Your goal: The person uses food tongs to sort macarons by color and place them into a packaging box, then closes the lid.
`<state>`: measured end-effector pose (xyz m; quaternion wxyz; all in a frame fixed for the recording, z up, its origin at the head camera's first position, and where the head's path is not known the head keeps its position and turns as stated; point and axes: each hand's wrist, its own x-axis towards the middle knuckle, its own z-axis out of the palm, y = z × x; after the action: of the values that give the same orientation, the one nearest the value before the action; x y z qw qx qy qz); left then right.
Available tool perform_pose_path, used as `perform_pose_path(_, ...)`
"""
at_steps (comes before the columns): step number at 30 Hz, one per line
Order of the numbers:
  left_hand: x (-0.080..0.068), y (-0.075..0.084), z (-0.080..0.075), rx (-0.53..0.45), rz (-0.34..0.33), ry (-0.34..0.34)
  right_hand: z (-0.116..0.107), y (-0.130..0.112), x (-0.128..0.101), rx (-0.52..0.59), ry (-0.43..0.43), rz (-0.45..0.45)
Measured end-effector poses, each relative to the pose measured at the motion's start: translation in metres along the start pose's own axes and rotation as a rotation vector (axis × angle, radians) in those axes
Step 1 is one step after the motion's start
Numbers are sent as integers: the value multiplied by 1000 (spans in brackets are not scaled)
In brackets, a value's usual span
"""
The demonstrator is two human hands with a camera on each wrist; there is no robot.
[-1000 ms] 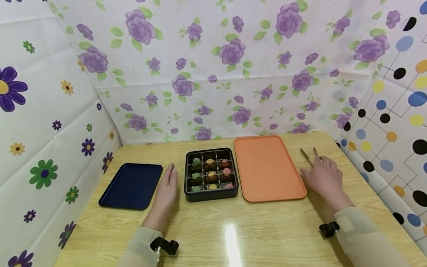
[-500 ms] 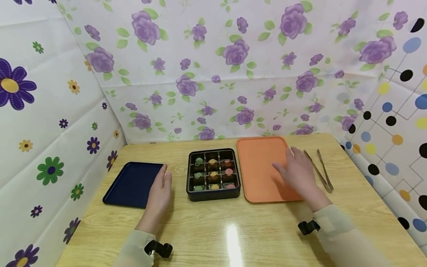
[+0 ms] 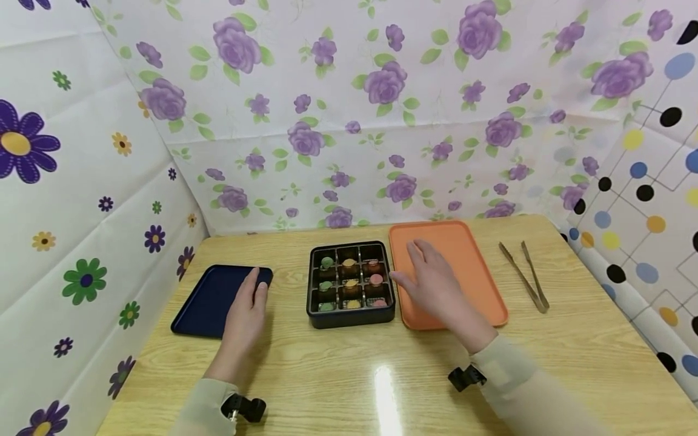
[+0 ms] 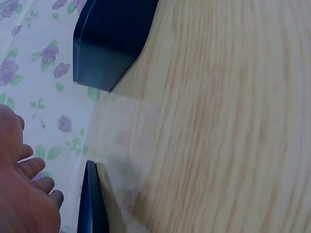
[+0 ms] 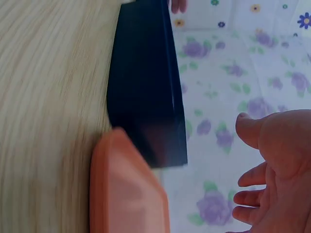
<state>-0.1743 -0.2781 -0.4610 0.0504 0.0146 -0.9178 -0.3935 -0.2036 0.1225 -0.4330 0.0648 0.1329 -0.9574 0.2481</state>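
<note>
My left hand [image 3: 245, 315], fingers extended, hovers over the right edge of the dark blue tray [image 3: 204, 309] and holds nothing. Above the orange tray [image 3: 474, 284] is my right hand [image 3: 433, 281], its fingers spread and nothing in it; the thumb points toward the black box [image 3: 351, 316]. That box is divided into compartments with several small round pieces in green, yellow and pink, such as a pink piece [image 3: 376, 279]. In the right wrist view the box's dark side [image 5: 143, 82] stands just beyond the orange tray's corner [image 5: 116, 184].
Metal tongs [image 3: 529, 281] lie on the wooden table [image 3: 327, 375] to the right of the orange tray, tips pointing away. A floral cloth [image 3: 327, 121] hangs behind the table, with patterned cloths at both sides.
My right hand has come off the tongs and moved left over the orange tray toward the box. My left hand has shifted left, from beside the blue tray to over its edge.
</note>
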Motion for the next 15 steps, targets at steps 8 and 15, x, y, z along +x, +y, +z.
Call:
perform_pose_path(8,-1,-7,-14,58,20,33,16,-33,1,28,-42,-58)
perform_pose_path(15,-5,-20,-28,79,25,76,30,-56,-3,35,-82,-149)
